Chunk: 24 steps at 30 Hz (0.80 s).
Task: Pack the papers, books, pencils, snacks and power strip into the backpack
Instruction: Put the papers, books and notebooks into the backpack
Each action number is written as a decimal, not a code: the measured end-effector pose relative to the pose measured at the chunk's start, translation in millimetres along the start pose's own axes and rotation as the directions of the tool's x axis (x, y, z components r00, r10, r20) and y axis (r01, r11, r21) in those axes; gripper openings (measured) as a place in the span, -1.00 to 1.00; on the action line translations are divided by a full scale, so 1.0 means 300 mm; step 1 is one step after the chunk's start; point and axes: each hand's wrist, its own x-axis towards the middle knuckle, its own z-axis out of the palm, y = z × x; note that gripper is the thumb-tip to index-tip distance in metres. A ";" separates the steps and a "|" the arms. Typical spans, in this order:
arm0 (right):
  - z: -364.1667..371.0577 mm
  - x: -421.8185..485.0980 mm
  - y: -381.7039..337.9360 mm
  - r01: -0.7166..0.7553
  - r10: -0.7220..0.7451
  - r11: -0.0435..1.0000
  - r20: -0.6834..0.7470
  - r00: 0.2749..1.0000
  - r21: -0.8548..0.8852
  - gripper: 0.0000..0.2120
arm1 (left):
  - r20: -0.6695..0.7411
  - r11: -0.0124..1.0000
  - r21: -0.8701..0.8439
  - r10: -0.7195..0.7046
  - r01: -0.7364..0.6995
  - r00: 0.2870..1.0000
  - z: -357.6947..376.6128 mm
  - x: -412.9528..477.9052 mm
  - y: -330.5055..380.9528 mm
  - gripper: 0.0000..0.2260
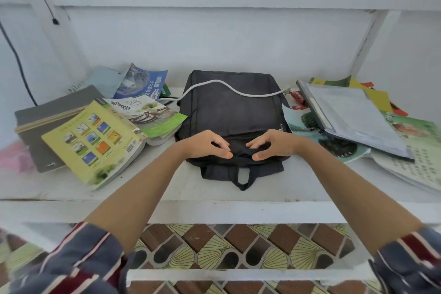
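A dark grey backpack (229,107) lies flat and closed on the white desk (167,186), its carry loop toward me. Both hands rest on its near top edge: my left hand (207,144) and my right hand (272,145), fingers curled and apart, thumbs touching the fabric. A white power cable (214,82) runs across the backpack. Books lie at the left: a yellow one (95,141), a green-white one (148,112) and a blue one (143,83). A stack of papers in a clear folder (353,112) lies at the right. A red snack packet (297,98) shows beside it.
A grey notebook (47,112) sits under the yellow book. More printed sheets and colourful booklets (417,150) spread under the folder at the right. A white wall and shelf frame stand close behind the desk. A dark cord (16,55) hangs at the far left.
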 end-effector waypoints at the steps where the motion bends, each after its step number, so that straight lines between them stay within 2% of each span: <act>1: -0.002 0.001 -0.004 0.028 -0.027 0.999 -0.035 0.999 0.023 -0.78 | -0.017 0.999 -0.038 0.004 -0.005 1.000 0.000 -0.005 0.004 -0.95; 2: -0.005 0.000 -0.015 0.054 -0.051 0.998 -0.075 0.996 0.042 -0.88 | -0.038 0.997 -0.072 0.011 -0.014 0.999 -0.003 -0.008 0.010 -0.93; 5: -0.011 0.019 -0.051 0.095 -0.082 0.994 -0.208 0.975 0.055 -0.84 | -0.144 0.996 -0.072 0.033 -0.043 0.989 -0.030 -0.009 0.026 -0.88; 8: -0.019 0.071 -0.051 0.101 -0.098 0.995 -0.323 0.941 -0.006 -0.84 | -0.357 0.996 -0.005 0.078 -0.085 0.931 -0.040 0.007 0.020 -0.93; 10: -0.035 0.104 -0.045 0.068 -0.072 0.997 -0.397 0.915 -0.024 -0.86 | -0.544 0.989 0.079 0.149 -0.126 0.826 -0.015 0.014 0.017 -0.83; 12: -0.057 0.128 -0.045 0.058 -0.044 0.998 -0.458 0.888 0.016 -0.84 | -0.666 0.910 0.375 0.398 -0.179 0.630 0.015 0.020 0.020 -0.70; 13: -0.067 0.137 -0.047 0.062 -0.035 0.997 -0.478 0.878 0.041 -0.82 | -0.633 0.815 0.548 0.551 -0.188 0.544 0.027 0.027 0.022 -0.68; 14: -0.078 0.148 -0.047 0.067 -0.030 0.996 -0.491 0.871 0.056 -0.79 | -0.553 0.703 0.686 0.673 -0.191 0.491 0.036 0.038 0.019 -0.68; 15: -0.089 0.159 -0.046 0.071 -0.033 0.996 -0.497 0.867 0.058 -0.76 | -0.455 0.595 0.781 0.750 -0.189 0.480 0.045 0.052 0.013 -0.67; 17: -0.106 0.180 -0.047 0.082 -0.045 0.995 -0.500 0.865 0.051 -0.72 | -0.308 0.471 0.867 0.760 -0.159 0.572 0.055 0.081 0.002 -0.57; 19: -0.123 0.196 -0.046 0.098 -0.059 0.994 -0.505 0.861 0.050 -0.70 | -0.264 0.466 0.878 0.665 -0.111 0.699 0.058 0.104 -0.007 -0.41; 20: -0.131 0.202 -0.044 0.106 -0.062 0.993 -0.509 0.858 0.058 -0.69 | -0.263 0.480 0.873 0.620 -0.092 0.739 0.056 0.114 -0.008 -0.34; 22: -0.145 0.217 -0.035 0.115 -0.050 0.989 -0.528 0.848 0.090 -0.74 | -0.267 0.499 0.864 0.576 -0.074 0.772 0.045 0.134 -0.012 -0.24; 24: -0.154 0.230 -0.027 0.082 -0.023 0.993 -0.537 0.844 0.086 -0.79 | -0.260 0.522 0.848 0.561 -0.092 0.786 0.034 0.150 -0.013 -0.24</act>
